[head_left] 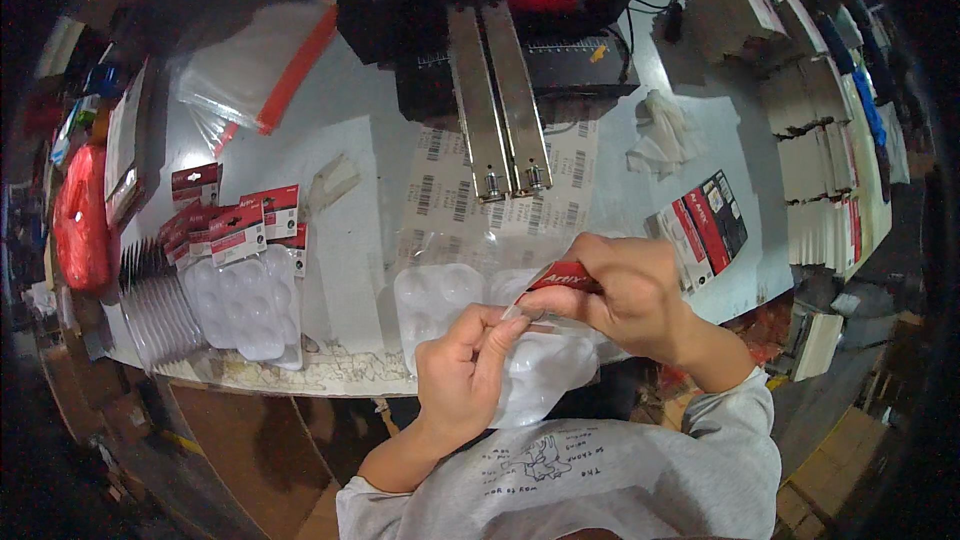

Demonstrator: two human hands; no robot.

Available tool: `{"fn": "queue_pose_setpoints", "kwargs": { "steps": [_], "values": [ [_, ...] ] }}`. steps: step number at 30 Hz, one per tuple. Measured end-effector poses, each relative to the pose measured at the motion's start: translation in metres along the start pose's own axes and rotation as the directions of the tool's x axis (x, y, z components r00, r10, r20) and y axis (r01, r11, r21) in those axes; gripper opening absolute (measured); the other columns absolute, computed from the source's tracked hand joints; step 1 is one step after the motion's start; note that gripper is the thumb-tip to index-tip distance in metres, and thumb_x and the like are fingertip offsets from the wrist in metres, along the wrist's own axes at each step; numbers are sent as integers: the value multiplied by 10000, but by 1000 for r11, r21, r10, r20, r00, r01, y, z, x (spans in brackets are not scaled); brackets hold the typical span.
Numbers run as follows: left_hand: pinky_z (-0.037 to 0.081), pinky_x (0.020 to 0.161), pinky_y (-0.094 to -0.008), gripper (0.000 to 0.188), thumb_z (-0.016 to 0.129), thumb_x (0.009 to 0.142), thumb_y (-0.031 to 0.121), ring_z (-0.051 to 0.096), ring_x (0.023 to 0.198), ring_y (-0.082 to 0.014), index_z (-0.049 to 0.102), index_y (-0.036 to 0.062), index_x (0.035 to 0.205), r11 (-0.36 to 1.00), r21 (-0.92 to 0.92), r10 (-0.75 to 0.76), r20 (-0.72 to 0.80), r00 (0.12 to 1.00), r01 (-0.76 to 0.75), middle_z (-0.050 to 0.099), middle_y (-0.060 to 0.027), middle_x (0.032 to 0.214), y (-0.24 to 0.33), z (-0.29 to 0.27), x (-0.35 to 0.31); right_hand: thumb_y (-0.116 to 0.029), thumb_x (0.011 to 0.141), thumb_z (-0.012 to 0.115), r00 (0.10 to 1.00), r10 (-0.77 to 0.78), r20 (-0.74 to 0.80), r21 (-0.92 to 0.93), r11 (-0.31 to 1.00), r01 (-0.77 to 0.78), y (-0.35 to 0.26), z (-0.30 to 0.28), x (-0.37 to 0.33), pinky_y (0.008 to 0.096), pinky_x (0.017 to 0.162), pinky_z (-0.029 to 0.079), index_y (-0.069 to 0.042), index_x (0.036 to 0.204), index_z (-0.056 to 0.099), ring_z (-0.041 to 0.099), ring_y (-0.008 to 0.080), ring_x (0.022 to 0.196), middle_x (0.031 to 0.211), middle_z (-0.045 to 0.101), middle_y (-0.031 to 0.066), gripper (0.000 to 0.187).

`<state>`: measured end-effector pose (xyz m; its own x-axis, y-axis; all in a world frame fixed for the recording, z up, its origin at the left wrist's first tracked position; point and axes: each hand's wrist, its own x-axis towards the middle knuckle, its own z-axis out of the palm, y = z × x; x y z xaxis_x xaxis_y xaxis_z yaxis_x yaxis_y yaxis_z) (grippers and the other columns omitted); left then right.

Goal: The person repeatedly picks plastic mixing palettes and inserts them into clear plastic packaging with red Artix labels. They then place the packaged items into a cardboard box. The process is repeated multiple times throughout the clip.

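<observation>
A red header card (560, 277) is gripped between the thumb and fingers of my right hand (635, 300). My left hand (462, 370) is closed in a pinch on the edge of a clear plastic bag, close to the card's lower end. Under both hands hangs a white plastic palette (545, 370) with round wells, tilted at the table's front edge; the bag seems to be around it, though my fingers hide part of it. Another white palette (437, 298) lies flat on the table just beyond my left hand.
A black machine with two long metal arms (500, 100) stands at the back, over barcode sheets (455, 195). Bagged palettes (245, 305) with red cards lie at left. Red and black cards (700, 230) rest at right, near stacked card bundles (815, 155) and a crumpled plastic bag (660, 135).
</observation>
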<state>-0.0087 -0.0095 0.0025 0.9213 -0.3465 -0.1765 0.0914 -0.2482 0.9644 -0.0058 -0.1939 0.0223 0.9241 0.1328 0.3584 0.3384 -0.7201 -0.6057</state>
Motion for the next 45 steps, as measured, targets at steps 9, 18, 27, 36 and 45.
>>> {"fn": "queue_pose_setpoints", "kwargs": {
  "steps": [9, 18, 27, 36, 45],
  "values": [
    [397, 483, -236, 148, 570, 876, 126, 507, 515, -84, 625, -10, 853, 970, 223, 116, -61, 991, -100, 594, -58, 613, 0, 2, 0, -323, 748, 689, 996, 83, -24, 8, 997, -83, 9, -8, -1, 322, 470, 448, -30, 753, 585, 576, 233, 496, 555, 557, 95, 311],
    [382, 596, -208, 222, 516, 913, 147, 464, 659, -65, 598, -45, 837, 994, -104, -59, -247, 967, 34, 586, -36, 723, -18, -5, 5, -184, 838, 622, 607, 508, 612, 538, 296, -790, 21, -18, -34, 211, 477, 455, 15, 818, 664, 593, 96, 575, 674, 633, 47, 205],
    [387, 608, -249, 261, 434, 943, 196, 439, 638, -105, 559, -20, 870, 994, -55, -103, -215, 971, 93, 544, -63, 671, -27, -5, 35, -120, 853, 592, 536, 625, 568, 697, -19, -716, 29, 15, -25, 225, 520, 472, 26, 816, 622, 577, 118, 550, 704, 613, 74, 153],
    [380, 614, -225, 225, 474, 926, 165, 431, 632, -78, 565, -21, 837, 945, -183, -296, -134, 946, 270, 554, -25, 741, -29, -9, 32, -101, 862, 569, 540, 651, 533, 709, 4, -705, 31, 17, -29, 231, 522, 451, 9, 825, 603, 552, 121, 570, 692, 588, 60, 121],
    [384, 667, -223, 190, 475, 916, 143, 462, 724, -86, 554, -24, 870, 979, -162, -153, -191, 970, 122, 554, -39, 840, -33, -2, 42, -127, 873, 557, 622, 675, 396, 720, 192, -667, 37, 26, -22, 231, 545, 422, 0, 828, 587, 514, 91, 588, 681, 568, 26, 138]
  ]
}}
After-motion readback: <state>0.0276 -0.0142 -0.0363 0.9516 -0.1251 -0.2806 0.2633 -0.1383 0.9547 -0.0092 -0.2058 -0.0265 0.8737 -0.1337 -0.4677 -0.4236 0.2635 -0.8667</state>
